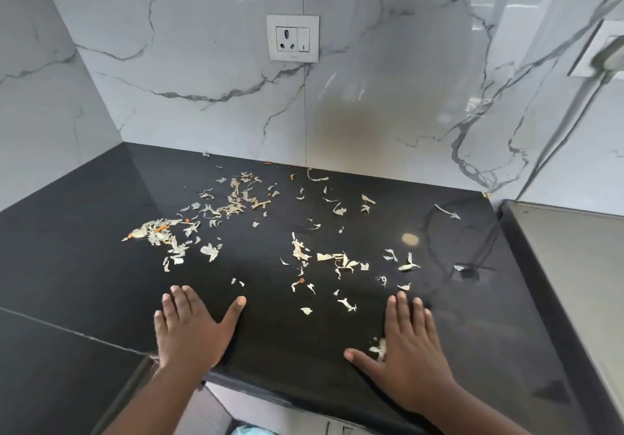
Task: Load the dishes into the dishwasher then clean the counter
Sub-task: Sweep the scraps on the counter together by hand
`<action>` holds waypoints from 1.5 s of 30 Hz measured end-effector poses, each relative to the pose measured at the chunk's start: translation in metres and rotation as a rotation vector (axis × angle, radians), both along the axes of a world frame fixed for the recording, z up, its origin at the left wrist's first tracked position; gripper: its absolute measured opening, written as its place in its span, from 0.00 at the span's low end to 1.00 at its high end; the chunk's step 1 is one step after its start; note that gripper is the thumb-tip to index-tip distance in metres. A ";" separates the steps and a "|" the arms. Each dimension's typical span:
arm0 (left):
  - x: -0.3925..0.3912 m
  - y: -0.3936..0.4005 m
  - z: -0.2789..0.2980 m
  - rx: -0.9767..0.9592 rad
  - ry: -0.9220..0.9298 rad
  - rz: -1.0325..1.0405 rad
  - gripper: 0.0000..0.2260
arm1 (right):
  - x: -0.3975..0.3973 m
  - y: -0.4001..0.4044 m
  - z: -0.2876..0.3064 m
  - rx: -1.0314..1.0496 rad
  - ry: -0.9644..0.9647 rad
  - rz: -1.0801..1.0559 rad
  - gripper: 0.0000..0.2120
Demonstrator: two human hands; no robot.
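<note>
The black stone counter (84, 232) is strewn with pale vegetable scraps (223, 205) and a few orange bits, in clusters at the middle left and the middle right (337, 260). My left hand (189, 330) lies flat on the counter near its front edge, fingers straight and thumb spread. My right hand (408, 346) also lies flat and spread, palm down, with a small clump of scraps (378, 348) beside its thumb. Neither hand holds anything. No dishes or dishwasher are in view.
A white marble backsplash with a socket and switch plate (292, 38) rises behind the counter. A steel surface (574, 265) adjoins the counter on the right. A lower black counter section (50, 367) lies at the front left. Something light blue (250, 430) shows below the counter edge.
</note>
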State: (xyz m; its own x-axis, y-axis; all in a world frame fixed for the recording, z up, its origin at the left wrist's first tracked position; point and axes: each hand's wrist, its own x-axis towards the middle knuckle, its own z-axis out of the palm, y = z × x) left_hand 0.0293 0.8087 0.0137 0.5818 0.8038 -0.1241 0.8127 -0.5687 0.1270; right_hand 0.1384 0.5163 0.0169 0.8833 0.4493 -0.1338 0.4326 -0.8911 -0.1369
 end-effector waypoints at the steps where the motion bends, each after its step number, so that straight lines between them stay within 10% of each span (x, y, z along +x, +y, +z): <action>1: 0.004 -0.006 0.000 -0.003 -0.024 0.046 0.51 | 0.003 0.013 -0.001 0.027 0.009 0.016 0.62; 11: 0.008 -0.003 -0.003 0.054 -0.024 0.117 0.51 | 0.042 0.109 0.008 0.301 0.114 0.233 0.58; 21: 0.011 -0.006 -0.003 0.058 -0.045 0.120 0.50 | 0.176 -0.081 0.014 0.140 0.029 -0.170 0.66; 36: 0.011 -0.007 0.000 0.048 -0.053 0.129 0.49 | 0.039 0.106 0.003 0.217 0.191 0.541 0.61; 45: 0.012 -0.005 -0.001 0.069 -0.066 0.133 0.50 | 0.200 0.001 0.012 0.424 -0.011 -0.037 0.58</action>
State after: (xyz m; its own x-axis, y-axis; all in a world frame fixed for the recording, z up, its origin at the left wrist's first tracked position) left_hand 0.0410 0.8039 0.0123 0.4748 0.8795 -0.0304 0.8725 -0.4659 0.1472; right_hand 0.3382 0.5175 0.0292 0.9001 0.4306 0.0661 0.4051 -0.7717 -0.4902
